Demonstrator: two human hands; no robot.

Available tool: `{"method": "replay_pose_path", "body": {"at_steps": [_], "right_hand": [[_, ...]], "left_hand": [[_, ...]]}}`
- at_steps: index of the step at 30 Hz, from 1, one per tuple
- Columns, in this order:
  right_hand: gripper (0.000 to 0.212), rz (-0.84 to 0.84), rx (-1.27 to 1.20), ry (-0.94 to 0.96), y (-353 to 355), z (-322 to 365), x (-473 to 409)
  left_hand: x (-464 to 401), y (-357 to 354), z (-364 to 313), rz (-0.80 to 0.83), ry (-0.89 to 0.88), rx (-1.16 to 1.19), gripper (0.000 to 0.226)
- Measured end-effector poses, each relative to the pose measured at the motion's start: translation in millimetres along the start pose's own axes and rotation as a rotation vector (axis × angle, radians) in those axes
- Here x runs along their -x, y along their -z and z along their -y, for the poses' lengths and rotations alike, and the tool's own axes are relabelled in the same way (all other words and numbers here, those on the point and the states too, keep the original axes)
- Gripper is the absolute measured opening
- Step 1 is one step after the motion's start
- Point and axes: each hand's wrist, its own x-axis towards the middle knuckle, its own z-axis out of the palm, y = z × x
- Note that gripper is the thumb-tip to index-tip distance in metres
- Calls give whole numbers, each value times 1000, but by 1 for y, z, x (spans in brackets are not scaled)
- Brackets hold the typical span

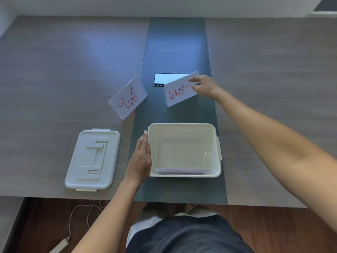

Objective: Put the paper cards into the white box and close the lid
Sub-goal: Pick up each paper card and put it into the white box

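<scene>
The open white box (218, 143) stands on the dark centre strip of the table, with white paper (182, 171) lying against its near wall. Its lid (92, 159) lies flat on the table to the left. My left hand (141, 157) rests flat against the box's left wall, fingers straight. Two folded paper cards with red writing stand beyond the box. The left card (127, 97) stands untouched. My right hand (204, 86) pinches the right end of the right card (177, 92).
A dark cable hatch (168, 79) sits in the centre strip behind the right card. The table's near edge runs just below the box. A cord and a power strip (60, 245) lie on the floor at lower left.
</scene>
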Motion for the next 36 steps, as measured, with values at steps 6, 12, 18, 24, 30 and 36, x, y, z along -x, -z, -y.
{"method": "replay_pose_path", "body": {"at_steps": [6,12,18,24,30,36], "right_hand": [[62,82,352,-4,-15,-3,-59],[69,121,657,39,-31,-11,-87],[34,-60,852,206,-32,-14,-89],[30,-30,750,281,-15,-7,-60],[25,-57,539,263,1,10,-20],[25,-147,324,286,32,30,35]], "left_hand": [[-1,1,0,-4,1,10,53],[-2,-1,2,-8,-2,42,52],[-1,-2,2,1,5,68,52],[-1,1,-1,8,-15,53,53],[0,0,6,15,11,51,53],[-1,-3,6,26,8,44,53]]}}
